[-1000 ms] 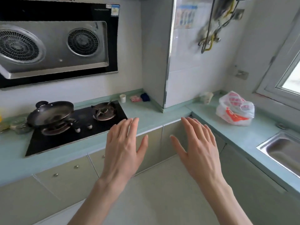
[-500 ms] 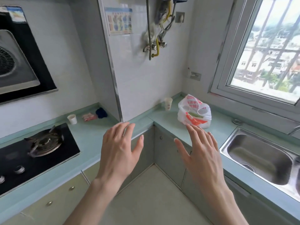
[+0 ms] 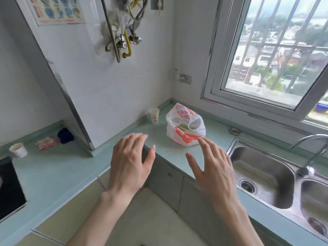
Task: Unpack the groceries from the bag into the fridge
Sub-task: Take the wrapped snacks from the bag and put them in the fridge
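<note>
Left hand [image 3: 130,161]: raised over the corner of the bench, back toward the camera, fingers spread and loose, grasping nothing.
Right hand [image 3: 213,170]: raised beside the left, also spread and empty; its fingertips [image 3: 201,140] lay in line with the lower edge of the bag, though contact could not be told.
Bag [image 3: 185,127]: a white plastic bag with red print, standing on the bench in the corner below the window, its handles slack and its mouth partly open, with something green showing inside.
Bench [image 3: 58,167]: pale green, L-shaped, running along both walls.
Cup [image 3: 154,114]: a paper cup stood near the wall, just left of the bag and apart from it.
Second cup [image 3: 18,149]: a white cup stood on the left stretch of bench, near the hob.
Hob [image 3: 9,188]: black, at the left edge, only part in view.
Sink [image 3: 261,176]: steel, double-bowled, set into the bench right of the bag, with a tap [image 3: 309,141] over it.
Window [image 3: 276,55]: barred, with buildings and trees beyond.
Fridge: not in view.
</note>
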Demonstrator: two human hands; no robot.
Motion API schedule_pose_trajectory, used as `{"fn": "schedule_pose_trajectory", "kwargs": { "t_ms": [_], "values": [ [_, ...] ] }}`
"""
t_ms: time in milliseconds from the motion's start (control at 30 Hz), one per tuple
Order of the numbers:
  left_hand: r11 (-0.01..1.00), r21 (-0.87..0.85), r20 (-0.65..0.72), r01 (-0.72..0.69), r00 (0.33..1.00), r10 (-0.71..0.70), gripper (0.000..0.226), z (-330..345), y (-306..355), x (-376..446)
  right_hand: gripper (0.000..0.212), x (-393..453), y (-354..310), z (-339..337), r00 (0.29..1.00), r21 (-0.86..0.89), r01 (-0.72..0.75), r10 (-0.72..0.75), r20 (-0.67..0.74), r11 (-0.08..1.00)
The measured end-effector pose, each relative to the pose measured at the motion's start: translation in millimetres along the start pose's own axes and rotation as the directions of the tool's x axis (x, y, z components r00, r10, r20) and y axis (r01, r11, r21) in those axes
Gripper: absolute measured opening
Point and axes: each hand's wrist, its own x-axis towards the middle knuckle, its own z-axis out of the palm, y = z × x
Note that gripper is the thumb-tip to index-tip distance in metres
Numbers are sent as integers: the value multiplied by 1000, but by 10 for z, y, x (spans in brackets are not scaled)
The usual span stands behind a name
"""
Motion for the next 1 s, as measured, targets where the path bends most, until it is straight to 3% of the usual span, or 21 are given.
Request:
{"fn": "schedule_pose_trajectory", "kwargs": {
  "t_ms": [333,600,1000],
  "values": [
    [1000,-3,35,-26,999,26,44,1203,-490,999,53,1119,241,1038,998,-9,-32,33,58,999],
    [997,-62,159,-42,986,52,50,2145,-884,1900,52,2064,463,1875,981,7,-132,130,142,991],
    [978,-195,341,-73,930,137,50,3322,-949,2533,51,2548,775,2647,954,72,-220,199,224,973]
  ]
}}
